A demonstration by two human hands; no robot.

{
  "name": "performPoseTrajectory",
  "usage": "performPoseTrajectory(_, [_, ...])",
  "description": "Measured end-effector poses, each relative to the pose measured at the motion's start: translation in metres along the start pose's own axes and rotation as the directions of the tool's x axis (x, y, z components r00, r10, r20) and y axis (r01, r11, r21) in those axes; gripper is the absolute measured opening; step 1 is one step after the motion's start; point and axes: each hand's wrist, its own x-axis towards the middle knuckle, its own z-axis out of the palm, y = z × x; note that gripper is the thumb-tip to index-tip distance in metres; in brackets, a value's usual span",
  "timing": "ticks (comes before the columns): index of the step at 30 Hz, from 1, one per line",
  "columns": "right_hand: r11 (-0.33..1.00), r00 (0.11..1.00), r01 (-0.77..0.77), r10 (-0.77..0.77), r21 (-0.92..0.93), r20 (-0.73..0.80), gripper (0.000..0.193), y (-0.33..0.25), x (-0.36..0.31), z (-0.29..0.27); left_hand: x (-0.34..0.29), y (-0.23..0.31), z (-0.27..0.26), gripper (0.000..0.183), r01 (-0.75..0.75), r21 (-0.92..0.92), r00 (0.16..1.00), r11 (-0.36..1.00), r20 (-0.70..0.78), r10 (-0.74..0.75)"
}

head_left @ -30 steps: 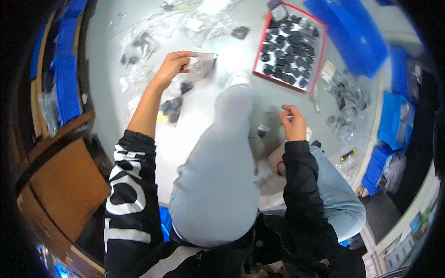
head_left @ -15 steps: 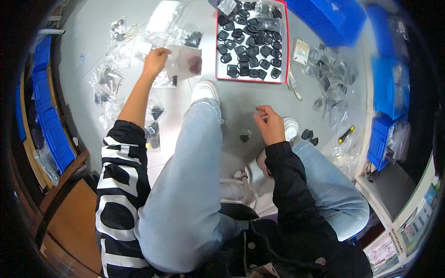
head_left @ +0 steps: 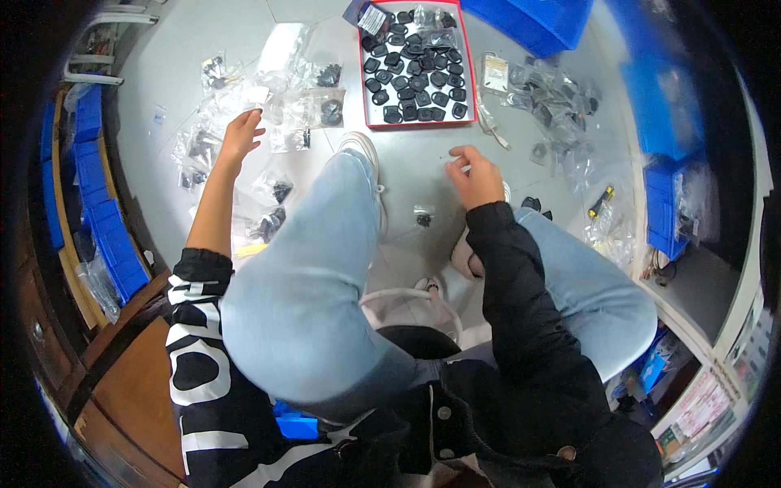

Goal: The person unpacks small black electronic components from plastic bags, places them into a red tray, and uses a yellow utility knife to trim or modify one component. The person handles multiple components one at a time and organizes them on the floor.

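My left hand (head_left: pixel 241 137) is over the left-hand spread of clear plastic bags, its fingers loosely bent and apart, with nothing visible in them. Its fingertips are beside a small white piece (head_left: pixel 257 98). To its right lies a clear bag with a dark round part (head_left: pixel 331 111). My right hand (head_left: pixel 477 176) hovers above the floor, right of my left knee, with thumb and fingers curled together. A tiny dark speck shows by its fingertips, too small to name. Below and left of it, a small clear bag of black bits (head_left: pixel 423 216) lies on the floor.
A red-rimmed shallow box (head_left: pixel 473 77) holds several black key-fob-like cases. Bagged parts (head_left: pixel 561 106) and a yellow-black tool (head_left: pixel 601 201) lie to the right. Blue bins (head_left: pixel 525 24) stand at the back and both sides. My shoe (head_left: pixel 358 146) is near the box.
My left hand has let go of the clear bag, which now lies flat, and has moved left. My right hand's fingers have curled in. The whole view has shifted slightly.
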Motion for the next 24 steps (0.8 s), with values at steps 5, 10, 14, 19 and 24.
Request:
performPoseTrajectory(5, [0.987, 0.976, 0.151, -0.159, -0.063, -0.147, 0.026, -0.048, -0.045, -0.094, -0.102, 0.071, -0.046, 0.041, -0.288, 0.095, 0.954, 0.953, 0.117, 0.276])
performPoseTrajectory(10, [0.942, 0.890, 0.332, -0.299, 0.041, -0.344, 0.026, -0.079, -0.118, -0.203, -0.225, 0.149, -0.043, 0.034, -0.680, 0.251, 0.733, 0.689, 0.235, 0.638])
performPoseTrajectory(14, [0.953, 0.780, 0.301, -0.271, -0.042, -0.565, 0.023, -0.044, -0.155, -0.264, -0.314, 0.185, 0.015, 0.028, -0.850, 0.382, 0.518, 0.362, 0.486, 0.704])
performPoseTrajectory(19, [0.990, 0.847, -0.036, 0.102, 0.134, -0.522, 0.022, 0.067, -0.135, -0.263, -0.332, 0.200, 0.099, 0.023, -0.949, 0.305, 0.299, 0.087, 0.773, 0.559])
performPoseTrajectory(24, [0.987, 0.901, -0.129, 0.158, 0.099, -0.404, 0.026, 0.190, -0.042, -0.195, -0.290, 0.192, 0.132, 0.028, -0.892, 0.433, 0.451, 0.128, 0.841, 0.298])
